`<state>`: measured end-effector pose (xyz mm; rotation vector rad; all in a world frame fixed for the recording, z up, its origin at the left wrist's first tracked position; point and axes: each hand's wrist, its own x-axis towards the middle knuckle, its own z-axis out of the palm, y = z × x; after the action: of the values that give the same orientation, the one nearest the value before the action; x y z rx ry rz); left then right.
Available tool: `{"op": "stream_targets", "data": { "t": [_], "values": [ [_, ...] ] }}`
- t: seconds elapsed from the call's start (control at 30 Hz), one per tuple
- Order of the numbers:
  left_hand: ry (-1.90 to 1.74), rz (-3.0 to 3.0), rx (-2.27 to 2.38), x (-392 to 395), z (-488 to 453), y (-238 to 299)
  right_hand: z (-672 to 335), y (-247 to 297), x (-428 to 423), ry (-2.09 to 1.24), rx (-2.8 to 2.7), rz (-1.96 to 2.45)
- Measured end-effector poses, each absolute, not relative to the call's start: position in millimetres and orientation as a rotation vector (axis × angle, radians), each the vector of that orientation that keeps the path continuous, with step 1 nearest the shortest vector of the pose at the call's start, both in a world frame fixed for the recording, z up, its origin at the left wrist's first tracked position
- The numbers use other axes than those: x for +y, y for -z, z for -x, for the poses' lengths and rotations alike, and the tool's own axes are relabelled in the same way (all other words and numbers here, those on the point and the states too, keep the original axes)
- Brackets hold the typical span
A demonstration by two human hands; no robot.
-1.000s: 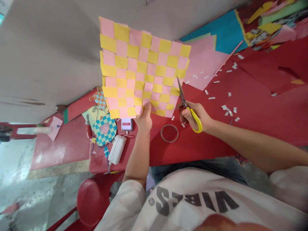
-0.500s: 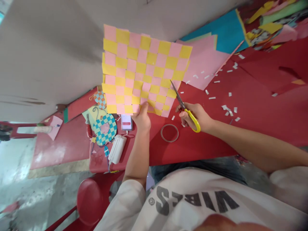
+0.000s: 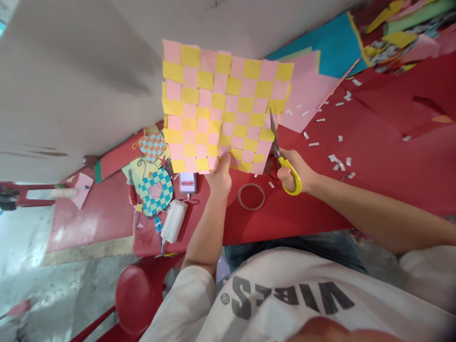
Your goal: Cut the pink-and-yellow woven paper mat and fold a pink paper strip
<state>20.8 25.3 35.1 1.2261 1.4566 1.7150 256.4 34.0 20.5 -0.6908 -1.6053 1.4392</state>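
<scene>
A woven paper mat (image 3: pixel 224 102) of pink and yellow squares is held upright above the red table (image 3: pixel 374 161). My left hand (image 3: pixel 221 178) pinches its lower edge near the middle. My right hand (image 3: pixel 294 172) grips yellow-handled scissors (image 3: pixel 283 154), whose blades point up along the mat's lower right edge and touch it.
A clear tape ring (image 3: pixel 251 196) lies on the table between my hands. To the left are woven paper shapes (image 3: pixel 155 190), a small phone (image 3: pixel 187 182) and a white power bank (image 3: pixel 174 221). Pink and blue sheets (image 3: pixel 320 66) and white paper scraps (image 3: pixel 337 159) lie on the right. A red stool (image 3: pixel 133 299) stands below.
The mat has shifted a little to the right. The scissors swung from leaning left to nearly upright at the mat's right edge.
</scene>
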Motion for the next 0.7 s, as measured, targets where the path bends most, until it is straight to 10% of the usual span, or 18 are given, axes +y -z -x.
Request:
{"op": "stream_targets", "data": {
  "t": [0.7],
  "values": [
    [-1.746,-1.328,1.422,27.8,-17.2,-25.9,-252.8,-26.7,24.8,-1.395,-1.554,0.843]
  ]
}}
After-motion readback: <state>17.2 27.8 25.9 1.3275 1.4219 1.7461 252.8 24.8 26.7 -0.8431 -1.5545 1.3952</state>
